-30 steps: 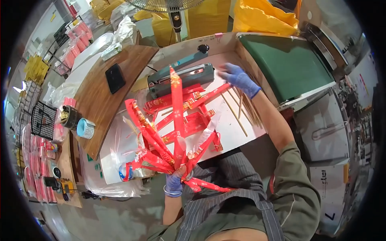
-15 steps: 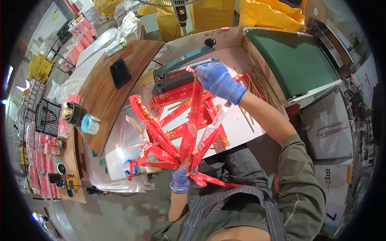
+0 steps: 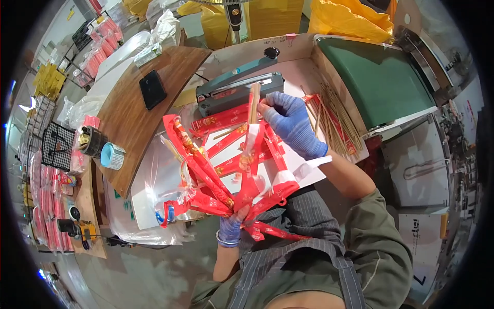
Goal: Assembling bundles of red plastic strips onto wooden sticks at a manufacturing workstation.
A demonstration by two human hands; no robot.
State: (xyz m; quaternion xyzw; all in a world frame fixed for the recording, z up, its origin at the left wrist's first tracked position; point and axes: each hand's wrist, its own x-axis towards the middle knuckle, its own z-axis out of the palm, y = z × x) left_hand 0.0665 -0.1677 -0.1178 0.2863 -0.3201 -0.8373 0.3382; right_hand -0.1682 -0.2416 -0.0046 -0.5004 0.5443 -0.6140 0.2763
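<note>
My left hand (image 3: 234, 224), in a blue-and-white glove, is closed round the lower ends of several long red printed plastic wrappers (image 3: 206, 177). They fan out above the hand and to both sides. One upright red wrapper (image 3: 250, 149) rises from the bunch, with flat wooden sticks (image 3: 255, 100) showing at its top. My gloved right hand (image 3: 294, 123) is beside that top, fingers curled and pinched against the wrapper's right edge. A folded, whitish wrapper end (image 3: 311, 166) sticks out below my right wrist. More red wrappers (image 3: 221, 121) lie on the white worktop.
A grey-green bar sealer (image 3: 239, 90) stands behind the wrappers. Thin wooden sticks (image 3: 334, 116) lie in the tray's right side, next to a green-topped surface (image 3: 373, 77). To the left, a curved wooden board (image 3: 128, 123) holds a black phone (image 3: 153, 90) and a blue-and-white cup (image 3: 112, 156).
My right hand has moved slightly down and right from the upright wrapper's tip. Wooden sticks now show there. A wrapper on the right has swung outward; my left hand keeps its grip.
</note>
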